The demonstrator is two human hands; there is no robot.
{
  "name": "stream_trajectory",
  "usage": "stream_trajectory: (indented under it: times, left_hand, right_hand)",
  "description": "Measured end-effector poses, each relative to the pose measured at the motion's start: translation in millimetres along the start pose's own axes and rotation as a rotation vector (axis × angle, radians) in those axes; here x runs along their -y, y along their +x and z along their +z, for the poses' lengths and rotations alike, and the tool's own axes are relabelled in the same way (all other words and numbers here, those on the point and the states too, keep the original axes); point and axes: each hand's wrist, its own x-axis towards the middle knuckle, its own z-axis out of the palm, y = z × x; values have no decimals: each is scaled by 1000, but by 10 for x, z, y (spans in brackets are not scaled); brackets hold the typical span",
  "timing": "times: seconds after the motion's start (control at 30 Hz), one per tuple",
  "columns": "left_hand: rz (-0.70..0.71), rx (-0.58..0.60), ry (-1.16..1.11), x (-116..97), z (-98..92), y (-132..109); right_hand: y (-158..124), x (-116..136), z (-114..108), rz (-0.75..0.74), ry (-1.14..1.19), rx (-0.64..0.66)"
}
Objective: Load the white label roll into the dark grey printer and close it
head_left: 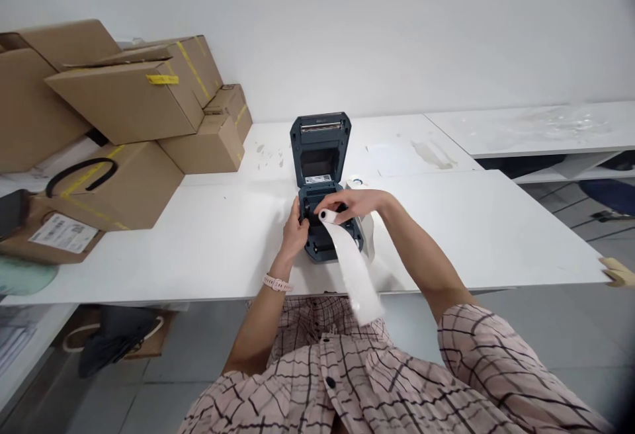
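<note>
A dark label printer (322, 123) stands on the white table with its lid swung up and its inside bare to view. My left hand (294, 230) grips the left side of the printer's body, thumb over the rim. Above the opening, my right hand (353, 204) has its fingers closed around a small roll of white label paper (354, 275). A long loose strip hangs from the roll, over the front of the printer and past the table edge toward my lap. Another white roll (356, 182) is partly hidden behind my right hand.
Cardboard boxes (124, 103) with yellow tape are stacked at the left. A black curved strap (82, 166) lies over one of them. The white table (228, 249) ends just before my body; a lower shelf (546, 173) and dark chair (610, 196) are at the right.
</note>
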Motion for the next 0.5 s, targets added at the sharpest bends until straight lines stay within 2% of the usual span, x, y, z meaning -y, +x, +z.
stream_trajectory:
  times: [0.1, 0.17, 0.2, 0.27, 0.37, 0.43, 0.5]
  left_hand:
    - [-45, -26, -13, -17, 7, -44]
    - [-52, -46, -22, -37, 16, -77]
    - [-54, -54, -24, -45, 20, -91]
    - [-56, -52, -19, -56, 21, -109]
    - [-45, -18, -9, -48, 9, -107]
    - [-30, -19, -21, -31, 3, -92]
    - [-24, -36, -44, -13, 3, -77]
  right_hand:
    - [-730, -137, 185, -245, 287, -294]
    - [-1236, -295, 375, -299, 416, -520]
    - [-1452, -384, 460, -225, 464, -621]
    - [-1748, -566, 571, 16, 518, -784]
    - [-1805, -843, 588, 345, 502, -943]
    - [-1658, -1032, 567, 439, 498, -1014]
    - [-1485, -1203, 576, 474, 531, -1038]
